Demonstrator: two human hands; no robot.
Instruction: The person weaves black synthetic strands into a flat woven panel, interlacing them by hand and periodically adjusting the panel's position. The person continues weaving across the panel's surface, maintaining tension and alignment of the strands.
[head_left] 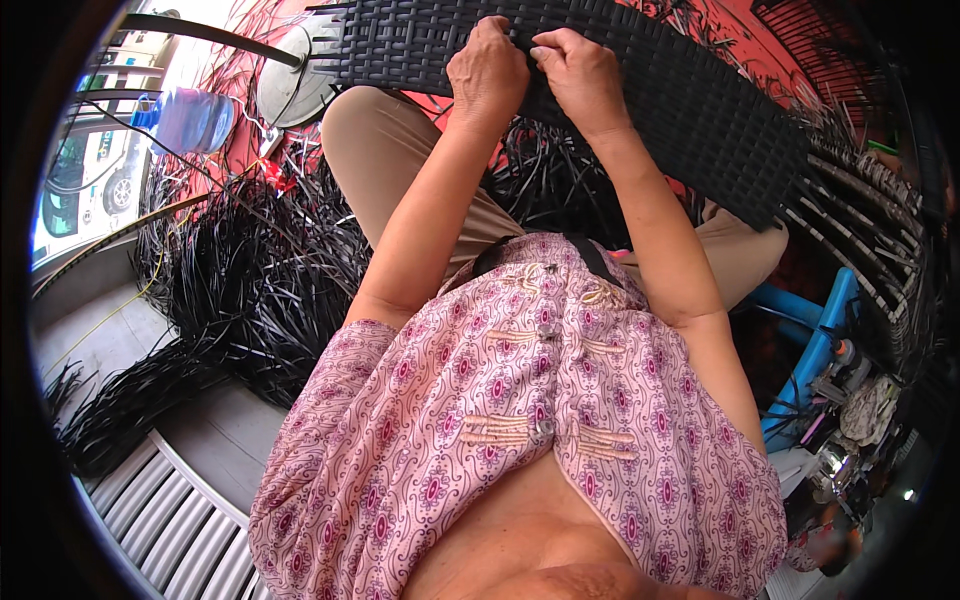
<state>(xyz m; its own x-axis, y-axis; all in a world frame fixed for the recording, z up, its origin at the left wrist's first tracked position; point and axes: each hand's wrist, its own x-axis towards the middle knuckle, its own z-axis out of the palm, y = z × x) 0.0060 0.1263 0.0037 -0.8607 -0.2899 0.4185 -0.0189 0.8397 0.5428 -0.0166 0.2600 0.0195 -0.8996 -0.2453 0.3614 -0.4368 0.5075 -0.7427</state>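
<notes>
A black woven panel (690,120) of flat plastic strips lies across my knees, running from the upper left down to the right. Both hands rest on its middle, close together. My left hand (488,75) is closed, its fingers curled against the weave. Just to its right my right hand (585,82) is also closed, with thumb and forefinger pinched and pointing toward the left hand. Whatever the fingertips hold is hidden by the fingers. Bare rods stick out of the panel's left end and, wrapped in strips, its right end (850,215).
A big heap of loose black strips (250,280) lies at my left. Beyond it are a blue water jug (195,120) and a round grey disc (290,80). A slatted white seat (170,520) is at lower left; a blue plastic frame (815,350) and small clutter stand at right.
</notes>
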